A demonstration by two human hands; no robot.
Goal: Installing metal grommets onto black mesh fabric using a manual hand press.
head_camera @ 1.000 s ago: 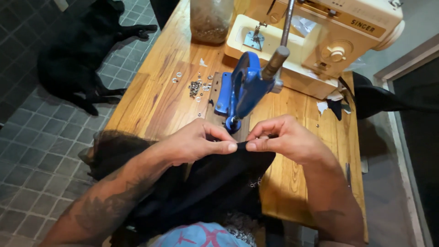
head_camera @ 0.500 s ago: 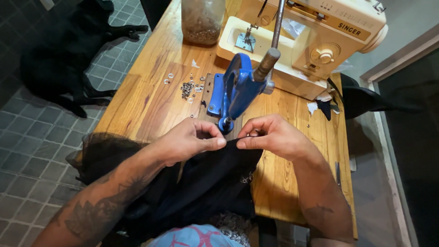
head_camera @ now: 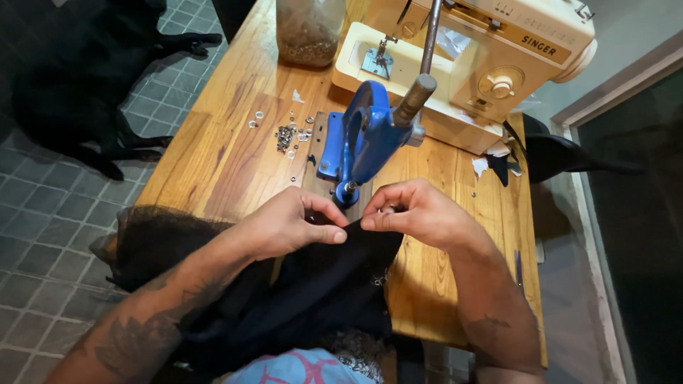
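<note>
A piece of black fabric [head_camera: 320,284] lies over the near edge of a wooden table [head_camera: 220,149] and down into my lap. My left hand [head_camera: 284,224] pinches its top edge with thumb and fingers. My right hand [head_camera: 416,213] pinches the same edge a little to the right. Both hands hold the fabric edge right below the die of a blue hand press [head_camera: 366,139], which has a grey lever handle [head_camera: 420,89] pointing up and back.
Small metal eyelets [head_camera: 284,135] lie scattered left of the press. A cream sewing machine [head_camera: 484,64] and a glass jar [head_camera: 307,28] stand at the back. Black fabric scraps [head_camera: 562,153] hang off the right edge. A black dog [head_camera: 78,78] lies on the tiled floor.
My hands keep pinching the fabric edge and have shifted slightly closer under the press head. The view has tilted a little.
</note>
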